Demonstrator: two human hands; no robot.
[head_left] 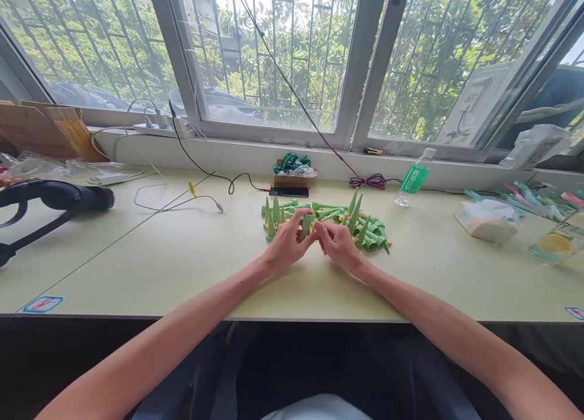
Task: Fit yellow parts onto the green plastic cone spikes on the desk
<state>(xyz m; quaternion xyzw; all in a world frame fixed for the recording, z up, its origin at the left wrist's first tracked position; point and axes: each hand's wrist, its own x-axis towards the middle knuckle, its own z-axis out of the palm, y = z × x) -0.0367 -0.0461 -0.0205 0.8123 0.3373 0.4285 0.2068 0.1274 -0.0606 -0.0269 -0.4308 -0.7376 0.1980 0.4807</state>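
Observation:
A heap of green paper cones, some upright and some lying down, sits on the pale table in front of me. My left hand and my right hand meet at the near edge of the heap. Both have their fingers curled. Between the fingertips of the two hands is one green cone, pinched by both. What else the fingers hold is hidden.
Behind the heap lie a dark phone and a small box with green ribbon. A water bottle stands right of it. Tissues, a plastic cup, a black headset and cables lie around.

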